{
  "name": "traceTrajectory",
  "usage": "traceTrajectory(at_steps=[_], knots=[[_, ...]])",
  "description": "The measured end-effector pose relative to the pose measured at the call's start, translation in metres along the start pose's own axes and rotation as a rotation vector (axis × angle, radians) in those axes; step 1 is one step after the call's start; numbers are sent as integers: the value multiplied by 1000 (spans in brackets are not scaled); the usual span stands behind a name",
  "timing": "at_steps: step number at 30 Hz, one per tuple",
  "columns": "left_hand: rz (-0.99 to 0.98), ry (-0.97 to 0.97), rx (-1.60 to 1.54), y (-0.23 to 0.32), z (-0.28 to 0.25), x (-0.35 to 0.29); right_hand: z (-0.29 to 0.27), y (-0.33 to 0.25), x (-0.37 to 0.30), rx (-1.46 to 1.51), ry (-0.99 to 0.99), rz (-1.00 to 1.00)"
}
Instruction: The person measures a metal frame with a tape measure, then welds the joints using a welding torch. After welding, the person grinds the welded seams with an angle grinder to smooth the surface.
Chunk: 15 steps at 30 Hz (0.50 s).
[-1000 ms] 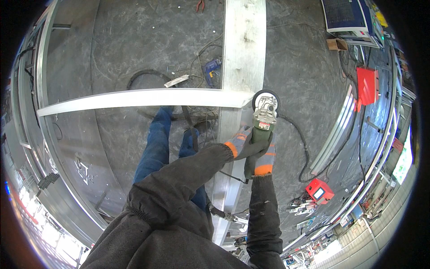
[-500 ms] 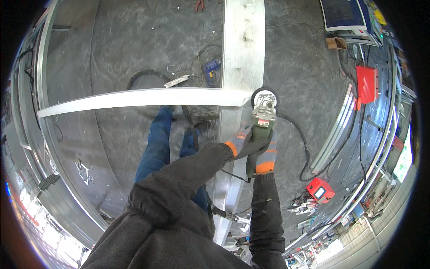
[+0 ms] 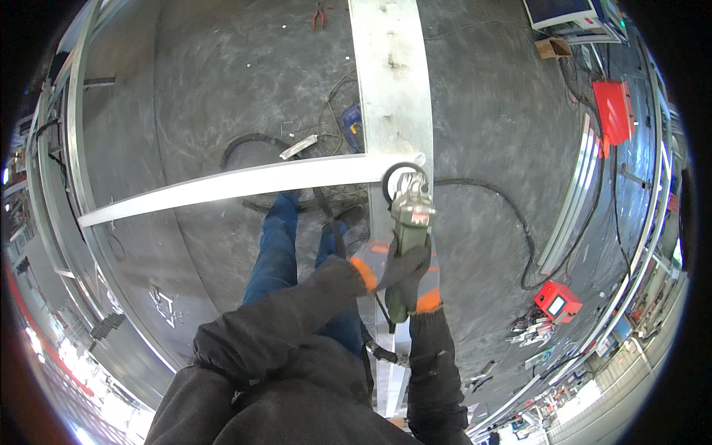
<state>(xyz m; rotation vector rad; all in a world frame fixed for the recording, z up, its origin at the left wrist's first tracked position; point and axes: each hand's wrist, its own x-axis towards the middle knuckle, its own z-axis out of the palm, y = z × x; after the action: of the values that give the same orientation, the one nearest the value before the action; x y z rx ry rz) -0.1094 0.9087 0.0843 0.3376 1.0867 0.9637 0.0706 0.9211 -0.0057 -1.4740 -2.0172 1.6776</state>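
Observation:
Both my gloved hands grip an angle grinder [image 3: 409, 230] with a dark green body and silver head. My left hand [image 3: 394, 261] wraps round the body from the left; my right hand [image 3: 429, 282] holds it from the right, its fingers partly hidden. The grinder's round disc guard lies over the near edge of a pale crossbar [image 3: 259, 178], close to where the bar's right end meets a wide metal beam [image 3: 393, 81]. Whether the disc touches the metal I cannot tell.
A blue power tool [image 3: 351, 122] and a short pale metal piece [image 3: 298, 147] lie left of the wide beam. Red-handled pliers [image 3: 319, 16] are farther off. A black cable [image 3: 512, 204] loops on the right, near metal strips [image 3: 571, 196] and a red box [image 3: 558, 302].
Both hands have carried the grinder left, from beyond the crossbar's end and the wide beam's right edge to the bar's near edge over the beam. The view has shifted slightly.

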Motion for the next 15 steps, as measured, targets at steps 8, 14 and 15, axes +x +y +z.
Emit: traceTrajectory(at_steps=[8, 14, 15], knots=[[34, 22, 299, 6, -13, 13, 31, 26, 12, 219, 134, 46], [90, -28, 299, 2, -17, 16, 28, 51, 10, 57, -9, 99], [67, -15, 302, 3, -16, 15, 34, 44, 11, -104, 166, -22]])
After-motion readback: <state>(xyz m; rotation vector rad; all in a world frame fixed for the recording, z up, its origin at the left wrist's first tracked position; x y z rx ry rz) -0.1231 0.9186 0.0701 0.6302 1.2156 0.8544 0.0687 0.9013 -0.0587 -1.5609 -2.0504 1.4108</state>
